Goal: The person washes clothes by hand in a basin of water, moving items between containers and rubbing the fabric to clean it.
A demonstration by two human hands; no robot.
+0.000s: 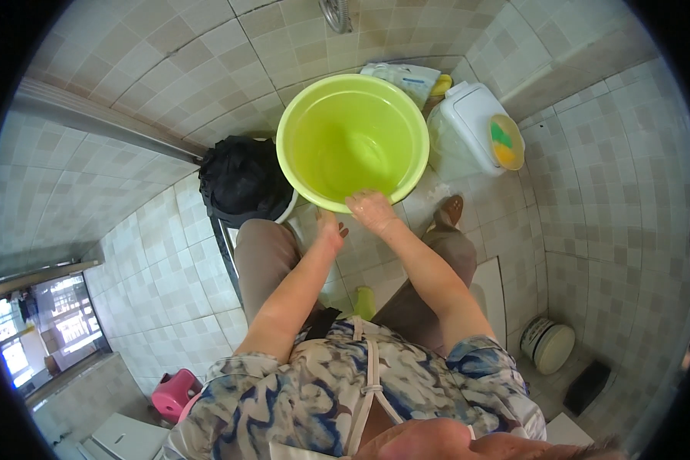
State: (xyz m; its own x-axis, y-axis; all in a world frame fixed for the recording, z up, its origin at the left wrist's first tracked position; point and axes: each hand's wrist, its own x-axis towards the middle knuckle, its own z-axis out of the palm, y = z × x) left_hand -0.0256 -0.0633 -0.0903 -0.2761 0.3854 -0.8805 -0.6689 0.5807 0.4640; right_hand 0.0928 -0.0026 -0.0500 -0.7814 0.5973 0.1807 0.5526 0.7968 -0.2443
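Note:
A large lime-green plastic basin [353, 138] stands before me; it seems to hold clear water. My right hand [371, 211] grips the near rim, its fingers curled over the edge. Just left of it, my left hand [329, 226] is below the outside of the rim with some fingers apart; its fingertips are partly hidden by the basin, and whether it bears on the basin is unclear. Black cloth [241, 181] lies heaped in a white-rimmed container to the left of the basin.
At the right stands a lidded white plastic container [477, 123] with a small bowl [507, 142] on it. A plastic bag [411, 80] lies behind the basin. A pink stool [175, 395] is at lower left, a white bucket [554, 348] at lower right. Tiled walls surround me.

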